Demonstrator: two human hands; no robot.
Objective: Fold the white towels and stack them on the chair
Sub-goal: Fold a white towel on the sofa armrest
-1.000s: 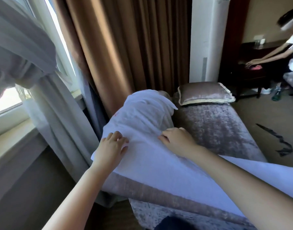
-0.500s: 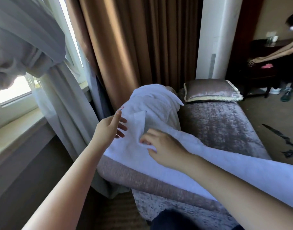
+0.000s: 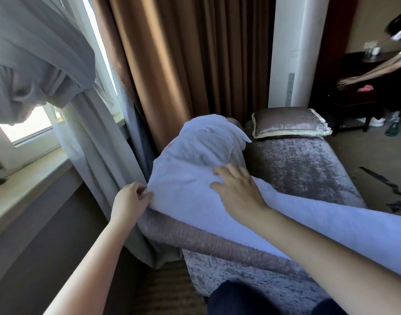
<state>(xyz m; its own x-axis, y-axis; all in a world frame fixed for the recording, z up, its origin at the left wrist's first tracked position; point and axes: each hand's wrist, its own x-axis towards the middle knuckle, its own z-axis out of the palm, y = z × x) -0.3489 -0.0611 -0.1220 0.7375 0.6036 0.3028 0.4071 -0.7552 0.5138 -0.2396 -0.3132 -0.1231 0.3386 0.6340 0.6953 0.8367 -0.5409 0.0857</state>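
A long white towel (image 3: 186, 189) lies across the arm of a grey-purple velvet chair (image 3: 297, 169) and runs off to the right under my right forearm. Behind it a second white towel (image 3: 208, 142) with small red lettering sits in a loose heap on the chair's back corner. My left hand (image 3: 129, 201) pinches the towel's left edge between thumb and fingers. My right hand (image 3: 236, 189) lies flat on top of the towel with fingers spread, pressing it down.
A velvet cushion (image 3: 288, 122) rests at the far end of the seat. Brown curtains (image 3: 183, 64) and grey sheer drapes (image 3: 81, 133) hang close on the left by the window sill (image 3: 24, 189). Another person (image 3: 390, 62) bends over a dark table at the far right. A dark strap (image 3: 388, 187) lies on the carpet.
My left hand dropped from beside the heap to the towel's left edge and pinched it. My right hand opened and slid right, flat on the towel.
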